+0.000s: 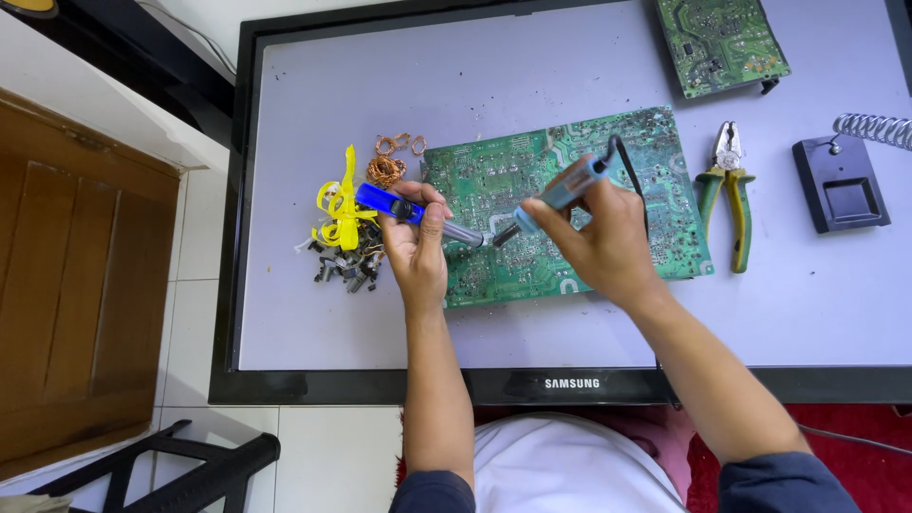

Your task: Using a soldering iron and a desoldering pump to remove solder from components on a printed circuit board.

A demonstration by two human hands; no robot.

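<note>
- The large flat screen panel with a black frame (285, 285), lying face down, carries all the things; its pale grey back works as the tabletop.
- The big green rectangular circuit board (532, 190) lies in the middle of this panel, solder side up. All places below are told relative to this board.
- A smaller green circuit board (722, 43) lies above and to the right of it, well apart.
- A black soldering iron stand with a metal coil spring (841, 180) sits far to the right of it.
- Pliers with green and yellow handles (727, 190) lie just beside its right edge.
- The right hand (603, 237) is over the board, fingers closed around the grey-blue soldering iron (560, 190), whose tip points down-left at the board surface.
- The left hand (418, 252) is at the left edge of the board, fingers wrapped around the blue and silver desoldering pump (408, 211), its nozzle very near the iron tip.
- A heap of small dark removed components with yellow ribbon (342, 237) lies left of the board, copper wire coils (389, 161) just above the heap.
- Risk, as I judge it: the hot tip is close to the left fingers, so a slip may burn them; holding heat too long on one joint may lift the copper pad; the black cable may drag across the board.
</note>
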